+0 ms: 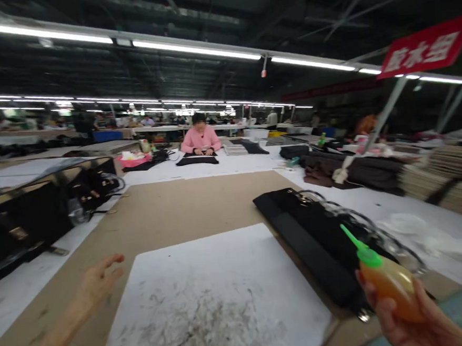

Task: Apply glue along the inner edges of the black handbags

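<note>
My right hand [410, 325] at the lower right is closed round a small squeeze bottle [387, 280] of amber liquid with a green pointed nozzle, tilted up to the left. My left hand [98, 280] hovers at the lower left with its fingers spread and nothing in them, just left of a stained white sheet [220, 300] lying on the brown board [166, 209]. A stack of black bag pieces with clear-wrapped handles [314, 235] lies beside the bottle, to the right of the sheet.
Black bags [39, 212] are piled at the left edge. A person in a pink top [200, 139] sits across the table over black pieces. Dark material and stacked panels [445, 181] fill the right side. A red sign [428, 49] hangs overhead.
</note>
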A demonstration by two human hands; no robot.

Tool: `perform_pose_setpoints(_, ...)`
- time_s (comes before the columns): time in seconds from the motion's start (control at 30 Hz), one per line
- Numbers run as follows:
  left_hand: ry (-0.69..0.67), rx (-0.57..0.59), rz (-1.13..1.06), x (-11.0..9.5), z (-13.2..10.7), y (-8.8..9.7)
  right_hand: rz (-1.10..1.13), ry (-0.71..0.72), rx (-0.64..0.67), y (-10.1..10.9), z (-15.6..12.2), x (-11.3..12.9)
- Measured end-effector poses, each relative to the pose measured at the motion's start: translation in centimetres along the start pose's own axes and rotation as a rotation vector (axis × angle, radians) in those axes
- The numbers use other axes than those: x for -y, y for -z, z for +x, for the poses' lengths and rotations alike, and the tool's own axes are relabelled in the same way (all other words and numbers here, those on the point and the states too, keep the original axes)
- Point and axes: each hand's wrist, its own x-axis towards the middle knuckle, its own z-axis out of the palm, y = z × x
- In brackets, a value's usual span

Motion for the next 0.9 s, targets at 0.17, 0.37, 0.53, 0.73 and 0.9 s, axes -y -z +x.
perform_pose_setpoints(0.17,-0.082,0.368,-0.285,-11.8,-6.2,-9.4,0.229,0.114,-0.240,3.6,-2.5,4.0)
perform_pose_setpoints(0.37,-0.031,0.669,-0.528,-26.2,-12.0,-19.7,0.337,0.139,-0.347,7.7,-3.6,6.9)
perform_pose_setpoints(0.53,0.493,0.755,-0.948,-33.3,-12.4,-27.1,0.426,0.121,-0.363,10.2,-3.6,7.3)
perform_pose_setpoints(0.73,0.617,0.761,-1.026,-36.8,-12.8,-31.5,0.503,0.102,-0.301,11.8,-3.4,7.8)
perform_pose_setpoints(0.9,0.681,0.736,-1.117,-37.4,-12.9,-31.1,0.535,0.104,-0.330,11.1,-3.4,7.6)
